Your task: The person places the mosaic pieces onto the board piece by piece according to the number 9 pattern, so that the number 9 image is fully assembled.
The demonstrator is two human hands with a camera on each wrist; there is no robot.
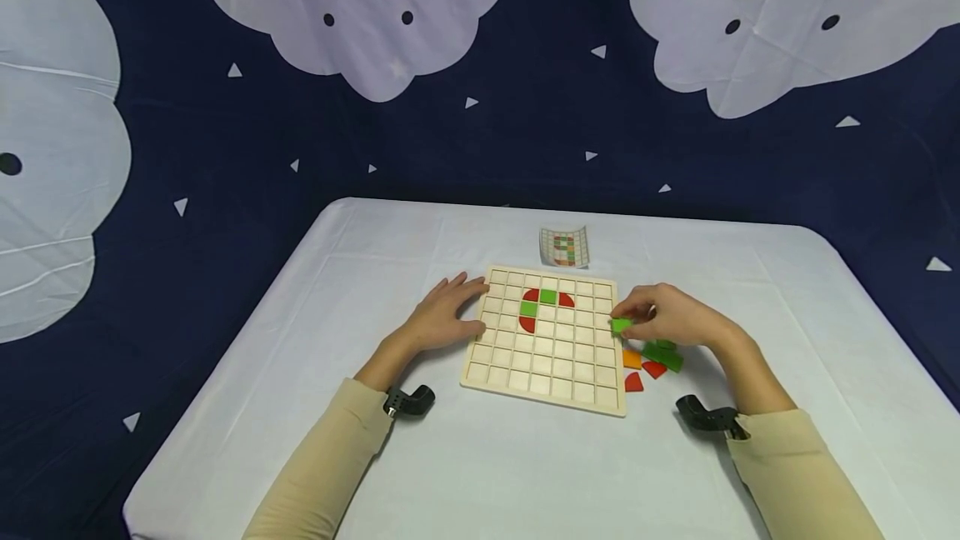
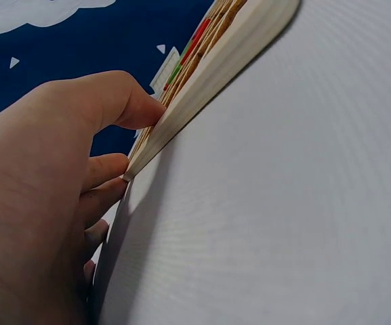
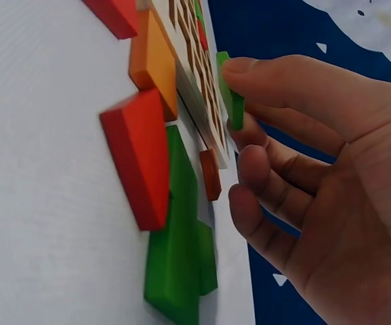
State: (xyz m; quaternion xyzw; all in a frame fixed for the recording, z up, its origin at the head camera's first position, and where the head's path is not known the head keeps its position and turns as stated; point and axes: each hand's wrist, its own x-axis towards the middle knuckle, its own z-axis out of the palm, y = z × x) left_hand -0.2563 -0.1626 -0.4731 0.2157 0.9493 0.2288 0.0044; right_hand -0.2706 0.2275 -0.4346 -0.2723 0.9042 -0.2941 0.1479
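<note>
Beside the board [image 1: 542,363], the right hand [image 1: 671,315] pinches a likely light, stiff green block [image 1: 619,326], best edge-held, the left hand [image 1: 442,317] splayed.

Room lies in front of the board [image 1: 540,363]; the left hand [image 1: 442,319] obstructs its left, blocks [image 1: 663,355] (mixed colours) its right.

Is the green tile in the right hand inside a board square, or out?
Out: the right hand pinches the tile by the board.
</note>
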